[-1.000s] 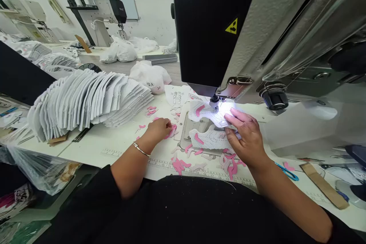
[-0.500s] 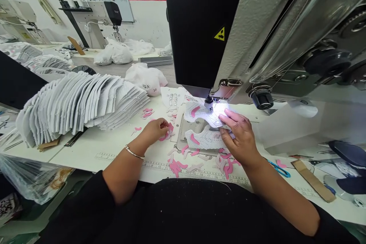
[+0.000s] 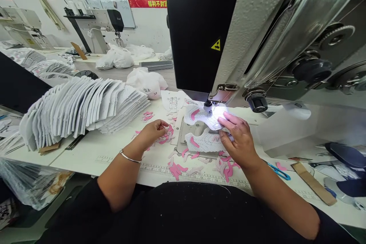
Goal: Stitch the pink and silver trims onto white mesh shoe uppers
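Observation:
Under the lit needle of a sewing machine [image 3: 210, 108] lies a white mesh shoe-upper piece [image 3: 204, 116] with a pink curved patch. My right hand [image 3: 237, 137] rests on its right end, fingers stretched and spread, thumb lower down. A second white mesh piece [image 3: 206, 142], also with a pink patch, lies nearer me, its right end partly hidden by that hand. To the left, my left hand [image 3: 153, 133] has its fingers curled together beside loose pink curved pieces [image 3: 168, 136]. Anything between its fingertips is too small to make out.
A long fanned stack of white pieces [image 3: 85, 108] stands at the left. More pink scraps [image 3: 176, 169] lie along the table's printed ruler [image 3: 208, 179]. A white bag [image 3: 145, 82] sits behind; blue snips [image 3: 278, 170] and a brown strip [image 3: 314, 183] lie right.
My left hand has drawn slightly left, and the pink pieces at its fingertips now lie more spread out on the table. My right hand stays on the white mesh piece. The view has tilted slightly.

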Demonstrator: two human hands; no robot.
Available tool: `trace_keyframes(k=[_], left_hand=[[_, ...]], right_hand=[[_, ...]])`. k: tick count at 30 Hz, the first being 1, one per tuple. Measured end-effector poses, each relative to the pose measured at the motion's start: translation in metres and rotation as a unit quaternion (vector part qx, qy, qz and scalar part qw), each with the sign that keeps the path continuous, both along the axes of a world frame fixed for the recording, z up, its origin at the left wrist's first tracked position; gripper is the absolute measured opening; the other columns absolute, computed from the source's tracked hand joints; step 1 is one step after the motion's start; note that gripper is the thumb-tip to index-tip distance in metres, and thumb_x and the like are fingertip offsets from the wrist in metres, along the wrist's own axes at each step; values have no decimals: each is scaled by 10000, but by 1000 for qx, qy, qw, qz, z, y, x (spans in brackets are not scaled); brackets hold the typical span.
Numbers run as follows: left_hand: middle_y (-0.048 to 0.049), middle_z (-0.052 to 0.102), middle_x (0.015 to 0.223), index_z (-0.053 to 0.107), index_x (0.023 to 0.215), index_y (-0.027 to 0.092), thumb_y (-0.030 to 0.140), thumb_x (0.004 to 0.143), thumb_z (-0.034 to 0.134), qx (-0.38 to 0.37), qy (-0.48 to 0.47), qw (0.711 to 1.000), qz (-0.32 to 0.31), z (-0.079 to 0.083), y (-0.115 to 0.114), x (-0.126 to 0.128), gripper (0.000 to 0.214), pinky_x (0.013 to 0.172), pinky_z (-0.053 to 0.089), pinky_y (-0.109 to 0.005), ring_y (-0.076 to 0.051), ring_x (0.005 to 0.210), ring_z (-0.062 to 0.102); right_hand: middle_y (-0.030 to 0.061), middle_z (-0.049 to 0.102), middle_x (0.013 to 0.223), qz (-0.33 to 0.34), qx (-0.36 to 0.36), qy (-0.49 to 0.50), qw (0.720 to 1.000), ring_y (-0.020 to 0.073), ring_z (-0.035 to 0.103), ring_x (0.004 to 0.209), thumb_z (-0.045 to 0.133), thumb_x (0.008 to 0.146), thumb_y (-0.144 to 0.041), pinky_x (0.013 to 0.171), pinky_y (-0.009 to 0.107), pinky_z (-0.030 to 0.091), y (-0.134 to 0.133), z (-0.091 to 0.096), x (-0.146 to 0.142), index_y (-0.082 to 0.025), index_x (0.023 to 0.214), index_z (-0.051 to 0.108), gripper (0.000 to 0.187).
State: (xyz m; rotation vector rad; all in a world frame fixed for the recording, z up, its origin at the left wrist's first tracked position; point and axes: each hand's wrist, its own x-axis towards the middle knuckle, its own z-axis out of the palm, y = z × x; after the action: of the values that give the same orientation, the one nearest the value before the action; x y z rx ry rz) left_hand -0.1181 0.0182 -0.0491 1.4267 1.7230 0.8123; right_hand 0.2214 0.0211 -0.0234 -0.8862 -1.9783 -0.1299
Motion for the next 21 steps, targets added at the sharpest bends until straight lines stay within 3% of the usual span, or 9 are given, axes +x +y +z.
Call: trace_keyframes(k=[11, 18, 21], left_hand=[[23, 569, 649, 693, 953, 238, 314, 729, 635, -27, 100, 994, 17, 1, 2, 1, 243, 510, 375, -255, -142, 566, 535], [-43, 679, 827, 686, 964, 231, 322, 820, 578, -29, 249, 959, 132, 22, 30, -48, 202, 539, 374, -303, -195, 654, 583], [-45, 680, 834, 686, 940, 207, 315, 833, 633, -55, 284, 948, 131, 25, 46, -64, 161, 570, 428, -301, -195, 684, 608]], right_hand=[[67, 579, 1365, 9, 8, 5, 1000, 270, 550, 1248, 620, 893, -178, 1054, 505, 445, 1, -1, 0, -313, 1326, 560, 458], [70, 573, 1370, 13, 4, 8, 1000, 275, 543, 1253, 630, 889, -178, 1057, 508, 436, 2, -3, 1, -312, 1325, 562, 461], [71, 578, 1361, 9, 8, 6, 1000, 275, 549, 1244, 632, 887, -177, 1051, 505, 439, 2, -4, 0, -313, 1331, 557, 470]])
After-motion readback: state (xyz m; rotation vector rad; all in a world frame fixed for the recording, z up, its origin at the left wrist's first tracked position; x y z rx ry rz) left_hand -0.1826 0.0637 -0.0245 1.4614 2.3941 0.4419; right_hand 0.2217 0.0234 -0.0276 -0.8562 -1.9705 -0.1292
